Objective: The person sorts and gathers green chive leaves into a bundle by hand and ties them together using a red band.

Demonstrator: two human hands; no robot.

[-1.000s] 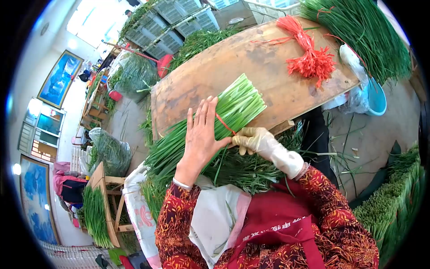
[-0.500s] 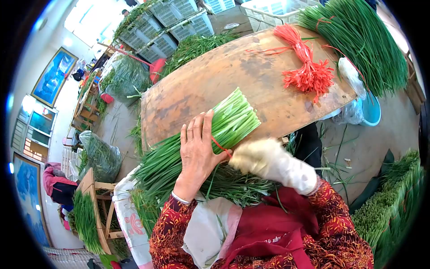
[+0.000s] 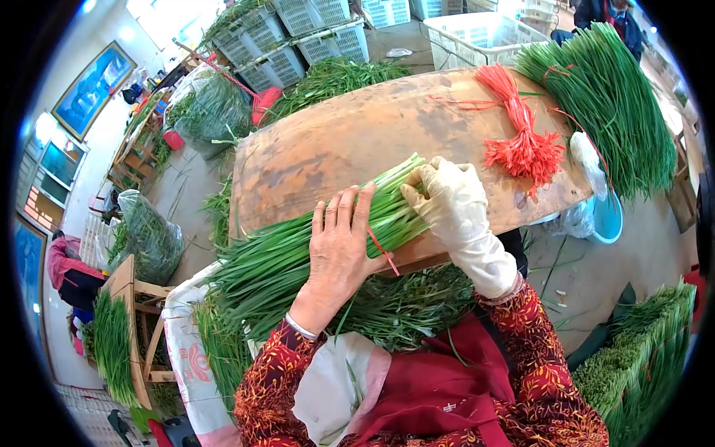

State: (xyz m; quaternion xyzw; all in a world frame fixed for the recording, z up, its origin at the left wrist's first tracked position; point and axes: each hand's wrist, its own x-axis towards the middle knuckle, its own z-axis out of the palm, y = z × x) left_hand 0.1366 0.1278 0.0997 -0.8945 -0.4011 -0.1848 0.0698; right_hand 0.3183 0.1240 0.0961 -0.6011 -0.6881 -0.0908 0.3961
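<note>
A bunch of garlic chives [image 3: 279,249] lies across the near edge of the wooden tabletop, green leaves to the left and pale stalk ends to the right. My bare left hand [image 3: 341,232] is wrapped over its middle, thumb toward me. A red plastic tie [image 3: 381,248] shows beside that thumb, its end sticking out toward me. My right hand [image 3: 450,201], in a pale rubber glove, is closed around the stalk ends with fingers curled; exactly which stalks it grips is hidden.
A bundle of red plastic ties [image 3: 521,134] and a big pile of chives [image 3: 603,112] lie on the wooden tabletop [image 3: 313,164]. A blue bucket [image 3: 607,216] stands at right. Loose greens [image 3: 410,305] lie below the edge. Plastic crates [image 3: 477,37] stand behind; a person [image 3: 622,22] is at back right.
My right hand has moved up and away from the tie, onto the stalk ends. My left hand stays on the bunch. The view has shifted slightly.
</note>
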